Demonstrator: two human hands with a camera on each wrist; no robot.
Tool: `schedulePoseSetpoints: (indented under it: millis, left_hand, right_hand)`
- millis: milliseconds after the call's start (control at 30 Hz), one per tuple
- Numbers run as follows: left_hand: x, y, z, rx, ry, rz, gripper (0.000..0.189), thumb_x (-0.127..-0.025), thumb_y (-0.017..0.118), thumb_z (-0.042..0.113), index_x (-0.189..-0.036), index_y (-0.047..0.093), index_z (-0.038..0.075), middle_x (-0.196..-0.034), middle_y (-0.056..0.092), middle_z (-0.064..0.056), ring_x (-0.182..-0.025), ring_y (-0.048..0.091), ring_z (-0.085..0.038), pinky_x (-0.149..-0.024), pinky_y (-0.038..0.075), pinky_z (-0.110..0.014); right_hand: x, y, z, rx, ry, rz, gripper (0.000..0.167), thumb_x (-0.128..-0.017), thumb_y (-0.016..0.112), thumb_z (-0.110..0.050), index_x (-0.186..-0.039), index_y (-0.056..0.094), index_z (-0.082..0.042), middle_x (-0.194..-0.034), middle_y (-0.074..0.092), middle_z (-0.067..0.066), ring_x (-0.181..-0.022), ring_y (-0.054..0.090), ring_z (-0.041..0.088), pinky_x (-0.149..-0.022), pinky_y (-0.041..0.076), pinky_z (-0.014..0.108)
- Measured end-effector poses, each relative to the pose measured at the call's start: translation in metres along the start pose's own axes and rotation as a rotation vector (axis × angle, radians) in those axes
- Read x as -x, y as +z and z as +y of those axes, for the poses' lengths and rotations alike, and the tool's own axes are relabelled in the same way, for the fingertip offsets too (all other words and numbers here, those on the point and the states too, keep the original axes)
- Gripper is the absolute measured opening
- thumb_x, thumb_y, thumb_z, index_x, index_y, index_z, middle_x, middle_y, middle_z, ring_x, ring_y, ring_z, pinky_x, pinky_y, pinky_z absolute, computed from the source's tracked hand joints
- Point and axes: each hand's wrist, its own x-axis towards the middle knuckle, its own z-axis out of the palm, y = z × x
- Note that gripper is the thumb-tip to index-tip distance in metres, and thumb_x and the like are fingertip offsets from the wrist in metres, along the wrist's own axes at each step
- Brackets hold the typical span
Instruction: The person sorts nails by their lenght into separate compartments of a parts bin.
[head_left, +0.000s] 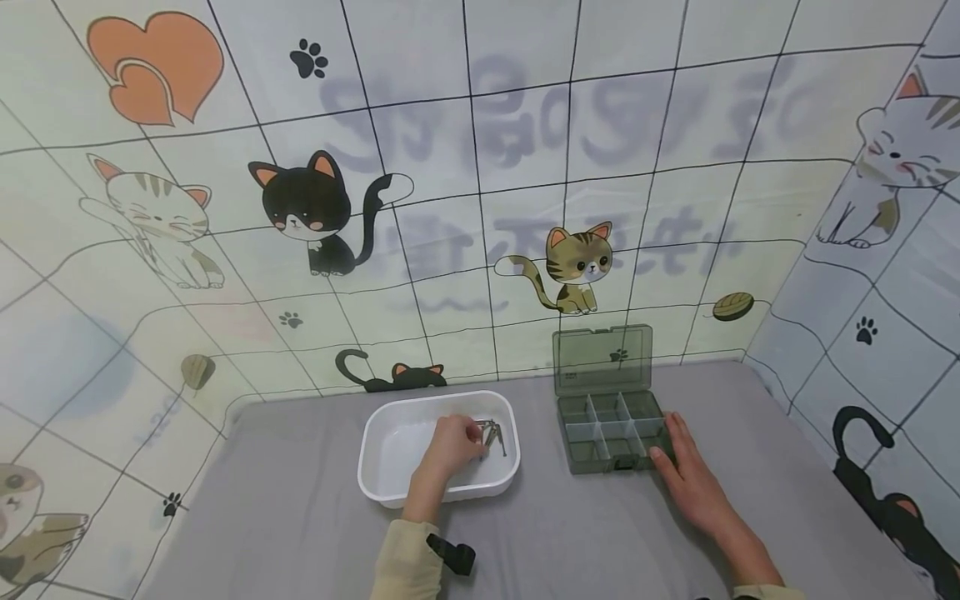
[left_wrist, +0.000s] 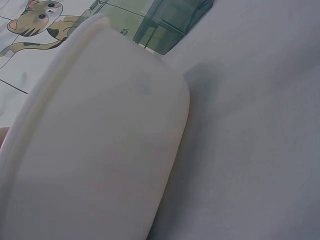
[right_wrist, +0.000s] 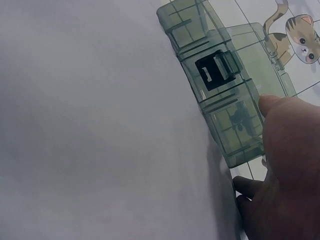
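Your basin [head_left: 397, 446]: plain white. Right of it, your box [head_left: 609, 408]: translucent grey-green. Under it, cloth [head_left: 562, 533]: plain grey. Behind it, backdrop [head_left: 435, 50]: white, black-gridded, cartoon cats [head_left: 306, 200]. Before it, your left sleeve [head_left: 405, 562]: cream.

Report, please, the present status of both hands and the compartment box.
Left hand at metal fasteners in white tray, grip unclear. Right hand touching right side of green compartment box. Lid open at back, not blocking.
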Motion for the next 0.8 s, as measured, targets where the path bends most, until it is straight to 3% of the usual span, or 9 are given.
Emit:
schedulePoseSetpoints:
  millis: [367,600,800]
  left_hand:
    - [-0.0010,-0.0017,-0.0006,-0.011,-0.037,0.006,0.011,-0.077,0.082,0.000,-0.087,0.078,0.002,-0.079,0.070,-0.003,-0.082,0.059,-0.020,-0.069,0.053,-0.032]
    - [-0.0008,-0.0011,-0.0021,-0.048,-0.024,0.022,0.006,-0.078,0.079,-0.004,-0.080,0.078,0.002,-0.074,0.069,-0.002,-0.083,0.055,-0.021,-0.065,0.049,-0.029]
    - [0.0005,-0.0013,-0.0030,-0.070,-0.004,-0.013,0.006,-0.082,0.075,-0.004,-0.080,0.076,0.002,-0.073,0.065,-0.002,-0.077,0.055,-0.018,-0.065,0.049,-0.030]
  right_hand:
    - [0.0002,-0.0004,-0.0005,0.007,-0.002,0.015,0.070,-0.111,0.044,-0.030,-0.161,0.008,0.004,-0.165,0.005,0.034,-0.147,0.010,0.058,-0.103,0.021,0.079]
    - [-0.0005,0.0003,0.0004,0.016,0.012,0.008,0.071,-0.111,0.044,-0.030,-0.162,0.007,0.003,-0.165,0.004,0.033,-0.147,0.010,0.057,-0.103,0.020,0.079]
    - [-0.0001,-0.0004,-0.0010,0.018,0.025,0.001,0.072,-0.111,0.044,-0.031,-0.162,0.007,0.003,-0.165,0.003,0.033,-0.147,0.009,0.058,-0.104,0.019,0.079]
